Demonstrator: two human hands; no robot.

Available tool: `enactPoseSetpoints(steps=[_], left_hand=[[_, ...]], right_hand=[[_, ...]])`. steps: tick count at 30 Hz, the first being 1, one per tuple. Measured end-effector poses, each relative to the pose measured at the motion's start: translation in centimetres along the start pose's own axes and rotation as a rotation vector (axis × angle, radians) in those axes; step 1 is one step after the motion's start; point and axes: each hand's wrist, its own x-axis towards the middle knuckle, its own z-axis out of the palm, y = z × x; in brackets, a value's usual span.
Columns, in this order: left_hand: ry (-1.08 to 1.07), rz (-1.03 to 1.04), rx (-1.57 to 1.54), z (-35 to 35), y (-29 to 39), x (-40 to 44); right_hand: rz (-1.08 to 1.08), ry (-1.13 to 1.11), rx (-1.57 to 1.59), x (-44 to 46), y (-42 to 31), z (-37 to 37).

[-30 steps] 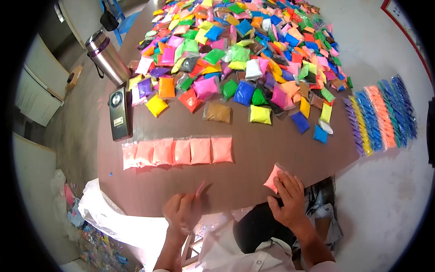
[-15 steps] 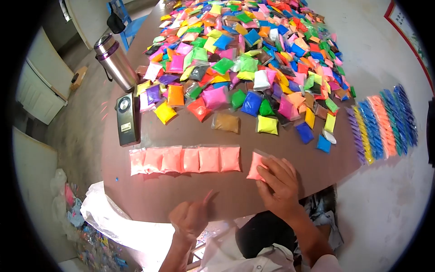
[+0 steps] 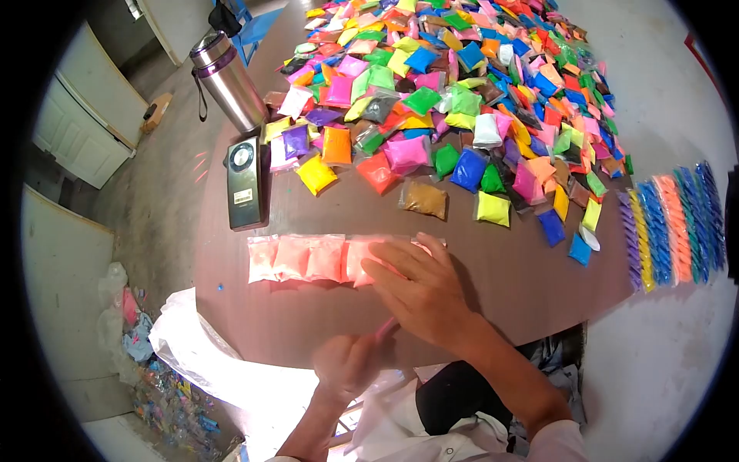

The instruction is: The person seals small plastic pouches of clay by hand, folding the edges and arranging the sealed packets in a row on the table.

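With its grip hidden, the right hand [image 3: 422, 292] is covering the three-o'clock end of the neat row of pink packets [image 3: 326, 259], seemingly keeping it straight, while the left hand [image 3: 345, 366] is gripping a pink strip [image 3: 386, 328].

The brown table [image 3: 269, 323] bears a row of pink packets [image 3: 326, 259] near, a steel flask [image 3: 233, 83] and black device [image 3: 245, 185] left, mixed packets [image 3: 466, 100] far.

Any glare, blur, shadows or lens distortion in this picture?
In the head view, the frame's corners are black and the table edge bows, like a wide-angle lens; also in the head view, the white material at lower left is nearly blown out, the left hand looks slightly blurred, and shadow darkens the table beside the right hand.
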Motion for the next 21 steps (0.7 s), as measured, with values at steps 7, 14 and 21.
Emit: enactPoseSetpoints(steps=[7, 14, 21], left_hand=[[0.009, -0.007, -0.027, -0.1, 0.1, 0.4], [0.026, 0.001, -0.030, -0.2, 0.5, 1.0], [0.047, -0.001, 0.007, 0.4, 0.2, 0.1]], right_hand=[[-0.044, -0.025, 0.001, 0.6, 0.7, 2.1], [0.000, -0.062, 0.016, 0.6, 0.4, 2.1], [0.050, -0.002, 0.081, 0.5, -0.5, 1.2]])
